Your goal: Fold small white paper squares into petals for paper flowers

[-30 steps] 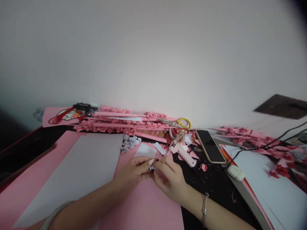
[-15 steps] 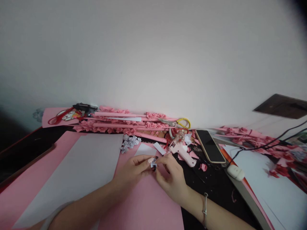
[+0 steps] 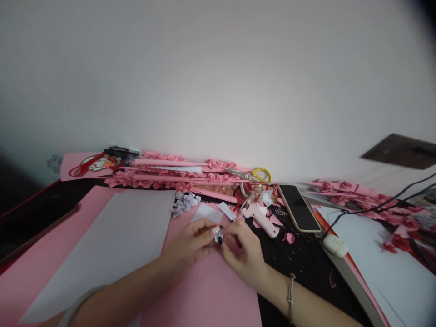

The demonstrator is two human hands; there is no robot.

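Your left hand (image 3: 195, 240), just below the centre of the frame, has its thumb and fingers clamped on a small pale paper piece (image 3: 218, 237). The piece sits between your two hands, in front of the pink sheet (image 3: 204, 290) that fills the lower middle of the frame. Your right hand (image 3: 243, 252) comes in from the lower right, fingers curled, its fingertips at the right edge of the piece; you cannot tell from this view whether they pinch it or only touch it. A bracelet (image 3: 291, 295) circles your right wrist. A cluster of pale folded flowers (image 3: 184, 203) lies just above your left hand, near the top edge of the pink sheet, and a white sheet (image 3: 112, 240) spreads over the lower left. Right of centre, above your right hand, a pink glue gun (image 3: 260, 219) lies on its side on the black worktop (image 3: 289, 277), with a pink scrap (image 3: 289, 238) just beside its handle. The phone (image 3: 299, 209) lies further right, screen up, and the white case (image 3: 335, 245) is near its lower end. Along the foot of the wall (image 3: 218, 81), left of centre, you have pink paper stems (image 3: 163, 176) with folded blooms, and yellow-handled scissors (image 3: 250, 175) rest at their right end. More white paper (image 3: 371, 259) covers the lower right, below pink blooms (image 3: 354, 190).
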